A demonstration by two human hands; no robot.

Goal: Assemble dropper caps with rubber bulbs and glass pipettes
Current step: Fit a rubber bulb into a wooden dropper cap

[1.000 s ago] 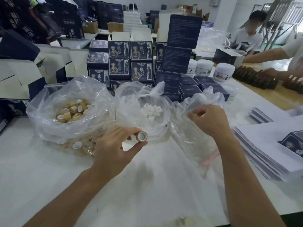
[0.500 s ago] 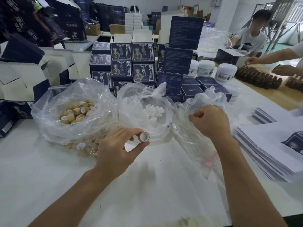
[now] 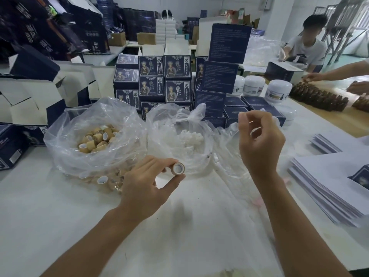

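— Where's the cap you're working on?

— Your left hand, low and centre-left in the frame, pinches one tan dropper cap between thumb and fingertips, its white-lined open end turned towards you. It sits just in front of the middle bag, which holds white rubber bulbs.

— And your right hand?

— Your right hand is raised right of centre, fingers curled with thumb and forefinger close together. Whether they hold anything, I cannot tell.

— The rest of the caps?

— In the clear bag at centre left, heaped loose. A third crumpled bag lies under your right hand on the white table.

— Anything else?

— Dark printed boxes stacked behind the bags; paper sheets at the right edge.
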